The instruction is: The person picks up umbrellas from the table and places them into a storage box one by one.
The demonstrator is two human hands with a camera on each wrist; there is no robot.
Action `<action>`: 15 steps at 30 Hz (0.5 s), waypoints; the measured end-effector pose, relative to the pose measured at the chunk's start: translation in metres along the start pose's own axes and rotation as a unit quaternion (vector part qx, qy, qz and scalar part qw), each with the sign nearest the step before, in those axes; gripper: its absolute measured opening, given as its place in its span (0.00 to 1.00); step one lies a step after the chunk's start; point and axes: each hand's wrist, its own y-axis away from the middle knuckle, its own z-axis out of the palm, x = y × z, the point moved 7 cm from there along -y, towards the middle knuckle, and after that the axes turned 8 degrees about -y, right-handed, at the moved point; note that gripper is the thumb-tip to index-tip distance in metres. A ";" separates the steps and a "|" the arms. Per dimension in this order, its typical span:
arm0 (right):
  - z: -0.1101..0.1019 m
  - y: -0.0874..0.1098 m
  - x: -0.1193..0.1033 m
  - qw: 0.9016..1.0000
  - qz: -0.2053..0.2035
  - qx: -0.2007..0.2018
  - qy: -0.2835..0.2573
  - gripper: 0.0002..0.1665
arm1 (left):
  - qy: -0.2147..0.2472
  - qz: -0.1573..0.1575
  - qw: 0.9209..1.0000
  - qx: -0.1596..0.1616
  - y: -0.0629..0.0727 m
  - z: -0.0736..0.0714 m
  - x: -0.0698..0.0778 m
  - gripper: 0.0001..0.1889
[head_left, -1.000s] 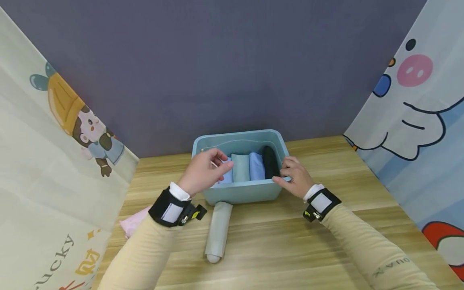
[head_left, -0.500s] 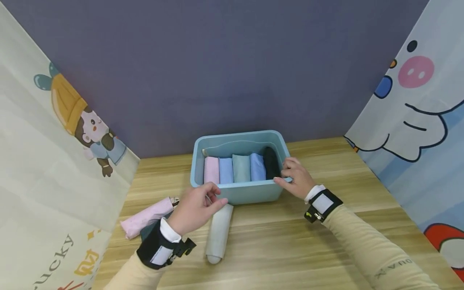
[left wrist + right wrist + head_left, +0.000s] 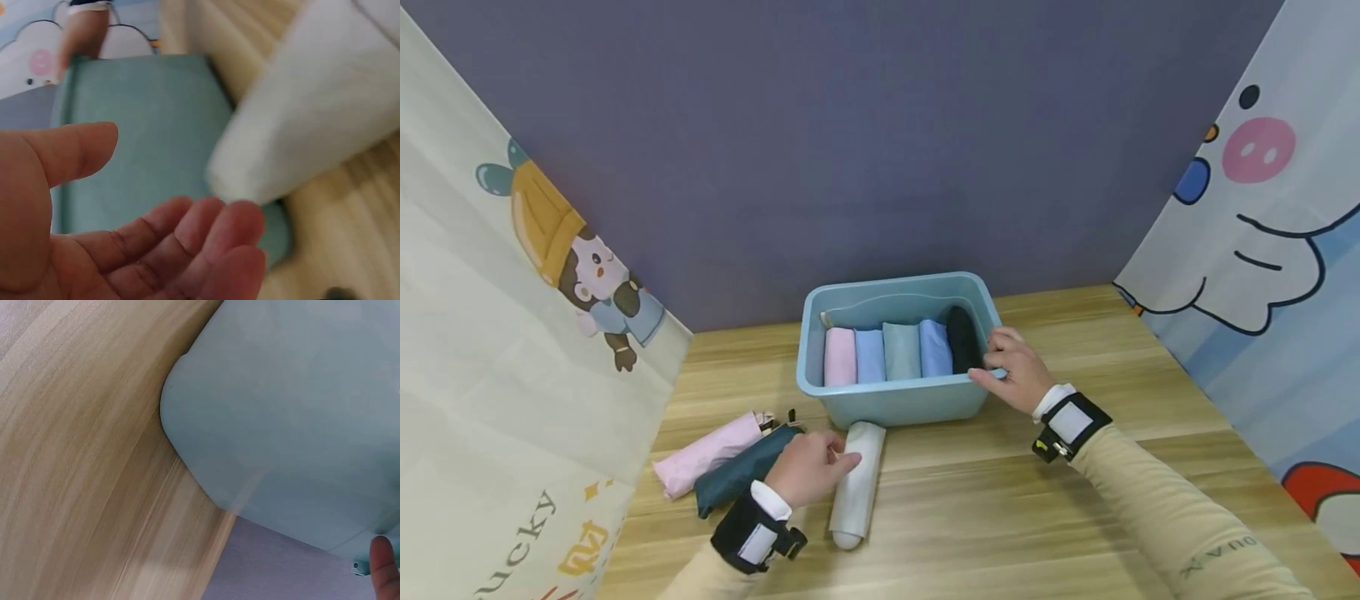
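My left hand (image 3: 808, 468) hovers at the left side of a white folded umbrella (image 3: 861, 487), thumb and fingers apart. In the left wrist view the umbrella (image 3: 312, 100) lies just beyond the fingertips, with nothing in the palm. My right hand (image 3: 1017, 371) grips the front right corner of the rim of a light blue bin (image 3: 902, 406); one finger (image 3: 382, 562) shows in the right wrist view. Inside the bin stand, left to right, a pink roll (image 3: 839, 357), a blue roll (image 3: 870, 357), a teal roll (image 3: 902, 352), another blue roll (image 3: 936, 350) and a black one (image 3: 962, 340).
Left of my left hand, a pink folded umbrella (image 3: 711, 452) and a dark teal folded umbrella (image 3: 745, 467) lie side by side on the wooden table (image 3: 970, 517). A dark grey wall (image 3: 880, 150) rises behind the bin, with printed curtains (image 3: 1300, 317) at both sides.
My left hand has come out from over the bin toward me and down to the white umbrella, uncovering the pink roll and the dark teal umbrella. My right hand stays on the rim.
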 end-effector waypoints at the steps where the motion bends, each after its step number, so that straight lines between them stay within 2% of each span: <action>1: 0.000 0.000 0.000 1.000 0.000 0.000 0.000 0.29 | -0.001 -0.004 1.000 -0.003 0.000 0.005 -0.003 0.20; 8: 0.001 -0.001 0.000 1.000 0.003 -0.003 -0.005 0.27 | -0.010 -0.044 0.999 -0.021 -0.004 0.026 -0.020 0.26; 15: -0.001 0.000 0.002 1.000 0.004 0.003 -0.008 0.27 | -0.029 -0.052 0.998 -0.026 -0.016 0.042 -0.026 0.23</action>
